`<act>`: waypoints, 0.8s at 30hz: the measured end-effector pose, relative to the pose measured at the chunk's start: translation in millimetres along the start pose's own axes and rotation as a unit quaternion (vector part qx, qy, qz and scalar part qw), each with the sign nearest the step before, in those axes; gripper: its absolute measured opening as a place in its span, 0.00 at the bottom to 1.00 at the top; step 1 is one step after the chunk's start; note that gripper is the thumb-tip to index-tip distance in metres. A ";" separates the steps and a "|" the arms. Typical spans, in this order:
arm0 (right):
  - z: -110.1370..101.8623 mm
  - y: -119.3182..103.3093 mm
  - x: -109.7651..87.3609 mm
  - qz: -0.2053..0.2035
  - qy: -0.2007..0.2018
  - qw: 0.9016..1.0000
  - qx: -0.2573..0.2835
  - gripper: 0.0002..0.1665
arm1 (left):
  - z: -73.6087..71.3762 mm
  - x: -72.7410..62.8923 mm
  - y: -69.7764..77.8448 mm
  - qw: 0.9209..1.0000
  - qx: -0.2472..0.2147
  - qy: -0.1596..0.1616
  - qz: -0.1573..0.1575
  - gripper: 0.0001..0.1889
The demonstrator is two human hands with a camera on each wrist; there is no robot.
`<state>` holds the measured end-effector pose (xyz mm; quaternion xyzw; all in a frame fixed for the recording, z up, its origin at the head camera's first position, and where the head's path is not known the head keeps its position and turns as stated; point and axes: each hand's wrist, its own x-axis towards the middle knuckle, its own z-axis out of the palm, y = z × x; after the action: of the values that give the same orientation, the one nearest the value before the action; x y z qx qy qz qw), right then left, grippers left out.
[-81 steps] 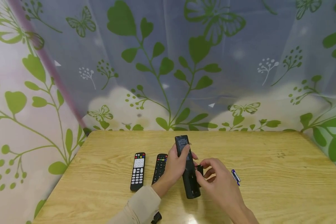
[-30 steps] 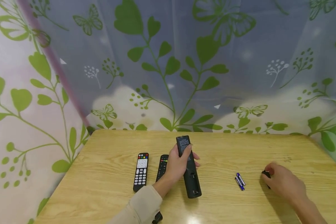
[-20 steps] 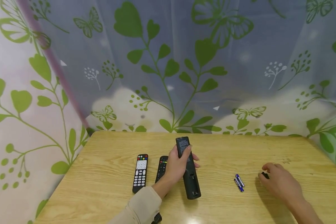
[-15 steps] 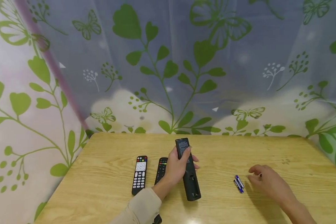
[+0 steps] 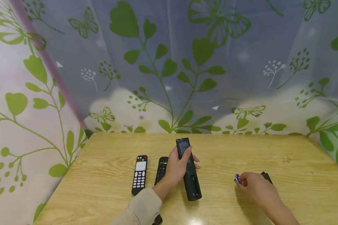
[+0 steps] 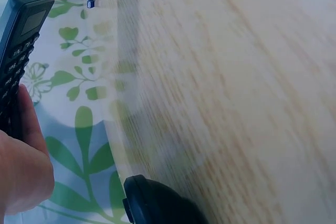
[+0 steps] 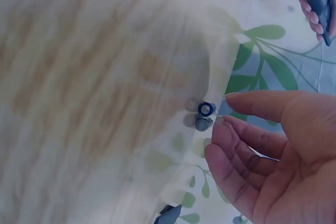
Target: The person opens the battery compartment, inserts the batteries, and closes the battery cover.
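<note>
My left hand point(image 5: 176, 165) grips a black remote control point(image 5: 192, 182), its back facing up and its battery compartment uncovered. In the left wrist view the keypad side of this remote shows. On the right, my right hand point(image 5: 257, 189) is right at two small blue-and-silver batteries point(image 5: 237, 179) lying side by side on the table. The right wrist view shows its thumb and fingers point(image 7: 226, 135) apart, with the battery ends point(image 7: 205, 109) close beyond the fingertips. Just behind this hand lies the black battery cover point(image 5: 266, 177), partly hidden.
To the left, a black remote with white buttons point(image 5: 139, 175) lies face up on the wooden table point(image 5: 107, 175). Beside it is another black remote point(image 5: 161, 168), partly covered by the left forearm. A black end of something point(image 5: 157, 219) shows below the sleeve. Patterned cloth point(image 5: 146, 78) hangs behind.
My right hand took the cover off beside the remote, carried it right, set it on the table and let go, then came left to the batteries. The left hand keeps holding the remote.
</note>
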<state>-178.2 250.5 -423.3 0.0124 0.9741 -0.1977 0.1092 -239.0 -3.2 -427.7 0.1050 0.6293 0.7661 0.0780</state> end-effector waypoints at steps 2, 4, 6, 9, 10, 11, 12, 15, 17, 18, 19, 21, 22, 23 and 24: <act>2.8 -0.5 0.1 0.001 -0.002 1.000 -0.003 0.06 | -0.1 0.9 -0.7 1.000 0.003 -0.001 0.000 0.19; 5.1 -1.0 -0.3 0.003 -0.003 1.000 -0.005 0.05 | 0.1 1.5 -0.9 1.000 0.005 -0.002 0.001 0.19; 6.8 -1.7 -1.0 0.003 -0.002 1.000 -0.004 0.04 | 0.9 1.2 0.6 1.000 0.005 -0.003 0.000 0.18; 7.9 -2.7 -2.5 0.004 0.003 1.000 -0.004 0.04 | 3.4 -2.5 8.1 1.000 0.006 -0.005 -0.002 0.17; 8.1 -2.8 -3.1 0.004 0.006 1.000 -0.004 0.04 | 4.4 -4.1 11.1 1.000 0.006 -0.005 -0.002 0.16; 8.4 -2.9 -3.3 0.004 0.007 1.000 -0.003 0.04 | 5.4 -5.9 13.7 1.000 0.006 -0.004 0.001 0.16; 8.6 -2.9 -3.5 0.005 0.008 1.000 -0.003 0.04 | 6.3 -7.7 16.0 1.000 0.005 -0.004 0.004 0.16; 9.7 -2.0 -4.1 0.001 0.011 1.000 -0.005 0.05 | 6.5 -8.4 15.2 1.000 0.006 0.000 0.003 0.17; 10.0 -1.4 -4.3 -0.002 0.012 1.000 -0.007 0.05 | 5.2 -5.8 9.0 1.000 0.004 0.000 0.003 0.18; 10.1 -0.9 -4.4 -0.006 0.016 1.000 -0.010 0.05 | 4.2 -4.0 5.9 1.000 0.003 0.000 0.003 0.18; 10.0 -0.5 -4.6 -0.011 0.022 1.000 -0.011 0.06 | 3.1 -2.4 3.3 1.000 0.005 0.002 0.000 0.18; 9.3 -0.1 -4.4 -0.018 0.030 0.999 -0.006 0.07 | 1.9 -1.5 2.1 1.000 0.004 0.003 0.001 0.18; 8.3 0.4 -4.5 -0.019 0.031 0.999 -0.002 0.06 | 2.6 -2.4 4.6 1.000 0.004 0.002 0.002 0.18; 7.2 0.7 -4.6 -0.019 0.033 0.999 0.003 0.06 | 3.6 -3.6 8.0 1.000 0.005 0.001 0.003 0.17; 6.2 0.7 -4.6 -0.019 0.035 0.999 0.010 0.05 | 4.5 -4.9 11.7 1.000 0.005 0.001 0.002 0.17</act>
<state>-172.4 248.9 -428.2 0.0016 0.9754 -0.2087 0.0707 -232.9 -2.5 -415.7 0.1062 0.6330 0.7631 0.0755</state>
